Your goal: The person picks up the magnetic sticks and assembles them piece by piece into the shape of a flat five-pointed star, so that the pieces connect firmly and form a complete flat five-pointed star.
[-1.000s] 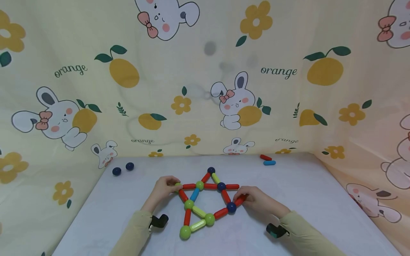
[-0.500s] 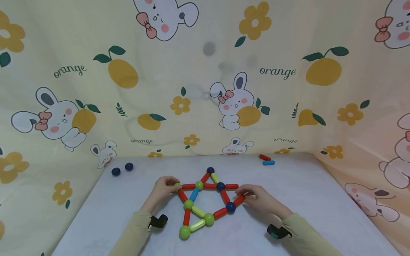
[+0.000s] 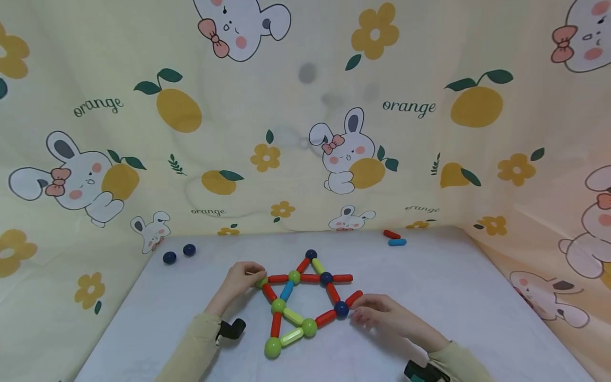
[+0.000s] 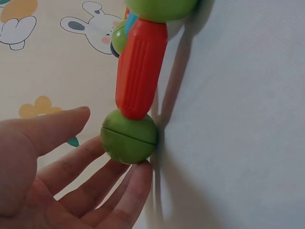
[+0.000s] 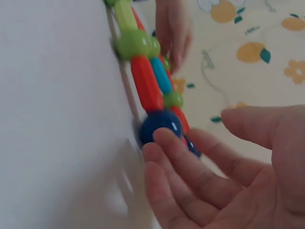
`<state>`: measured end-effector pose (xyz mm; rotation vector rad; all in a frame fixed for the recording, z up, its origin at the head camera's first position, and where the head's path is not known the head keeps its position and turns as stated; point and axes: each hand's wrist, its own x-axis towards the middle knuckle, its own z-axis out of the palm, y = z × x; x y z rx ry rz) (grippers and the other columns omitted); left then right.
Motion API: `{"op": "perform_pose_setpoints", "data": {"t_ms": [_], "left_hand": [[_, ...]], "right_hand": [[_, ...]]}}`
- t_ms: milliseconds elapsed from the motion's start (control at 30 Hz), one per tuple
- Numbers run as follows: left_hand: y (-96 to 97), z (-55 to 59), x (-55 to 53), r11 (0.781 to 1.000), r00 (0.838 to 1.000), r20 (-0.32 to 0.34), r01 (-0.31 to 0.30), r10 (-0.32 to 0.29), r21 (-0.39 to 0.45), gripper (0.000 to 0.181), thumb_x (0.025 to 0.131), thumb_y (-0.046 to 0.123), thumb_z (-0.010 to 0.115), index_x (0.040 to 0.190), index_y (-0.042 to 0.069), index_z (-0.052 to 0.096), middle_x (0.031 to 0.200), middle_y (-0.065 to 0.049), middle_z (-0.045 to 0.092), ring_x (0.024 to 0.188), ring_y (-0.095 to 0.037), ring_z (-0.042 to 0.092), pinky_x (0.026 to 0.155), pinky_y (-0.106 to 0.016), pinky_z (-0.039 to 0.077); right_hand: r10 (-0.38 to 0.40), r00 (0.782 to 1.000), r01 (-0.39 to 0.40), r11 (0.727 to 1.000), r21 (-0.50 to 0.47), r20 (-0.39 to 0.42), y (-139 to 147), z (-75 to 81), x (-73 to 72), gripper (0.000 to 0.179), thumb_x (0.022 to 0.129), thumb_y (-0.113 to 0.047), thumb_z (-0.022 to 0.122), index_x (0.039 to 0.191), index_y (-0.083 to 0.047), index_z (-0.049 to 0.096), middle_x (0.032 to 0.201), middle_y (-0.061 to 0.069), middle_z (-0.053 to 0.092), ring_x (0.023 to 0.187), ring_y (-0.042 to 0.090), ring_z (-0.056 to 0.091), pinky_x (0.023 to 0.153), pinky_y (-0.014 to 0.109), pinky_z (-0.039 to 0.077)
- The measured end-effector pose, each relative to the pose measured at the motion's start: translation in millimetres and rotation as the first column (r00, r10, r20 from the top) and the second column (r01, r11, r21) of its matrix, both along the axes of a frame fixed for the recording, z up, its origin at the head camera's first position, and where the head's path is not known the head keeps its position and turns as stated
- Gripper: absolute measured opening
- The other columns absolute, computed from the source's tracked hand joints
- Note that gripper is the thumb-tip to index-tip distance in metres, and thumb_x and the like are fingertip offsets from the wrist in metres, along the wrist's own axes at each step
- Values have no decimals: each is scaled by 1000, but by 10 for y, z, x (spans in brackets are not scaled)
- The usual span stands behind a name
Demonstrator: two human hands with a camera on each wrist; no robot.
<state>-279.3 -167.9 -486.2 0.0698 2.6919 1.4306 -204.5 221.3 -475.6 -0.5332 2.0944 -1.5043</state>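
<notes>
A flat frame of green and navy balls joined by red, blue and light-green rods lies on the white tabletop. At its left corner my left hand (image 3: 239, 281) is on a green ball (image 4: 128, 137). The left wrist view shows fingertips (image 4: 140, 174) touching that ball while the thumb stands apart from it. My right hand (image 3: 390, 317) is beside the navy ball (image 5: 161, 128) at the frame's right, thumb apart and fingers loosely bent. Fingertips overlap that ball in the right wrist view; contact is unclear. One red rod (image 3: 354, 298) sticks out from this ball.
Two loose navy balls (image 3: 179, 253) lie at the table's back left. A loose red rod (image 3: 392, 234) and a blue rod (image 3: 397, 242) are at the back right. Behind the table hangs a printed curtain (image 3: 286, 106). Another red rod (image 3: 342, 278) juts rightward from the frame.
My right hand has let go of the projecting red rod and moved down toward the near side, beside the navy ball. My left hand stays at the left green ball.
</notes>
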Motion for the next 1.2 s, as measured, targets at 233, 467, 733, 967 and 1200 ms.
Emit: {"op": "perform_pose_setpoints", "data": {"t_ms": [233, 467, 733, 967, 1200], "left_hand": [[-25, -32, -22, 1000, 1000, -16, -5, 5, -22, 18, 92, 19, 65, 104, 7, 70, 95, -2, 66, 85, -18, 58, 71, -31, 52], [-68, -25, 15, 999, 999, -10, 46, -46, -15, 15, 92, 12, 64, 104, 6, 70, 97, -2, 67, 88, -18, 59, 76, -33, 53], [-91, 19, 201, 979, 978, 36, 203, -204, 33, 12, 90, 14, 66, 99, 8, 72, 93, -1, 66, 82, -18, 59, 72, -32, 53], [7, 18, 383, 949, 950, 82, 291, -302, 117, 18, 89, 19, 69, 102, 7, 72, 92, -1, 67, 82, -18, 59, 73, -31, 53], [135, 34, 507, 943, 942, 119, 296, -314, 151, 18, 88, 19, 70, 102, 8, 73, 94, -1, 68, 84, -18, 59, 76, -32, 53]], "right_hand": [[15, 979, 11, 992, -127, 204, -186, -14, 91, 45, 103, -31, 42, 122, 8, 52, 113, 22, 63, 102, 34, 62, 89, 36, 52], [-35, 974, 59, 993, -103, 222, -185, -13, -13, 49, 104, -35, 37, 126, 8, 48, 118, 21, 61, 106, 33, 60, 91, 38, 51], [-153, 969, 170, 983, -74, 192, -130, 20, -248, 57, 103, -42, 38, 131, 8, 44, 125, 24, 56, 109, 34, 59, 93, 40, 49], [-223, 963, 234, 971, -55, 150, -123, 49, -521, 57, 104, -40, 35, 137, 6, 38, 130, 23, 54, 117, 35, 55, 99, 43, 44], [-231, 962, 242, 968, -63, 148, -102, 56, -709, 60, 103, -43, 34, 142, 3, 33, 135, 23, 50, 123, 34, 50, 104, 45, 37]]}}
